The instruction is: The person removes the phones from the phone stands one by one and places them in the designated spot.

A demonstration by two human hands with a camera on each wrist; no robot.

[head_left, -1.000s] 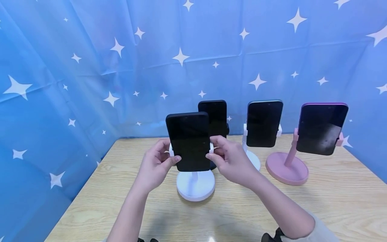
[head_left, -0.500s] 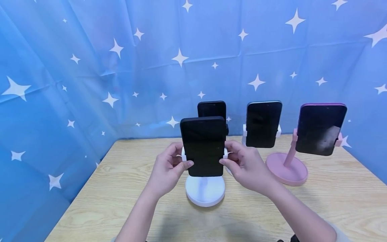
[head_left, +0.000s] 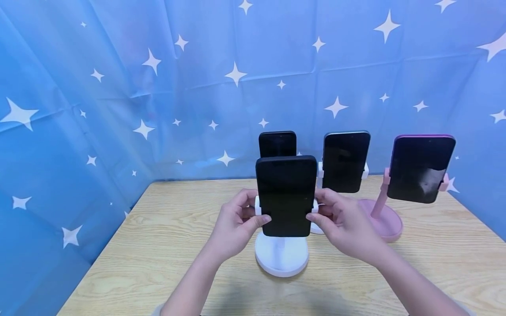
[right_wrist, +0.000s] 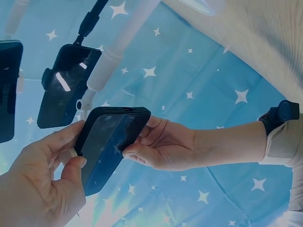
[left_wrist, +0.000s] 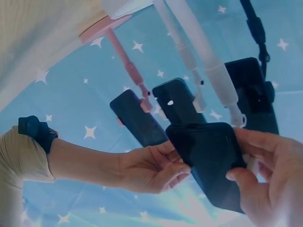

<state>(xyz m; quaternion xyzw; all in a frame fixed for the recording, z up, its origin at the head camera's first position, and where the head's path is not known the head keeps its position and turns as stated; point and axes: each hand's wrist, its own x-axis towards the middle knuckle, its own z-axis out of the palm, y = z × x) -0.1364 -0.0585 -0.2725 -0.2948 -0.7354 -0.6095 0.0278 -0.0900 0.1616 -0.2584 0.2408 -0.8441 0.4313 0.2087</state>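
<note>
A black phone (head_left: 286, 197) sits upright in the clamp of a white phone stand (head_left: 281, 259), its dark screen facing me. My left hand (head_left: 237, 224) holds the phone's left edge and clamp arm, thumb at the front and fingers behind. On the opposite edge, my right hand (head_left: 348, 224) pinches the clamp the same way. The left wrist view, upside down, shows the white stem (left_wrist: 208, 61) above the phone. From the right wrist side, both thumbs touch the phone's (right_wrist: 113, 146) edges. Fingertips behind the phone are partly hidden.
Behind stands another black phone (head_left: 278, 144), partly covered by the held one. To its right are a phone (head_left: 345, 162) in a white stand and a purple-edged phone (head_left: 421, 169) on a pink stand (head_left: 385, 224). A starry blue curtain (head_left: 189, 145) backs the wooden table (head_left: 158, 245).
Both hands have moved the white stand and its phone to the right and a little nearer to me. The phone now covers more of the black phone behind. The other stands stay put.
</note>
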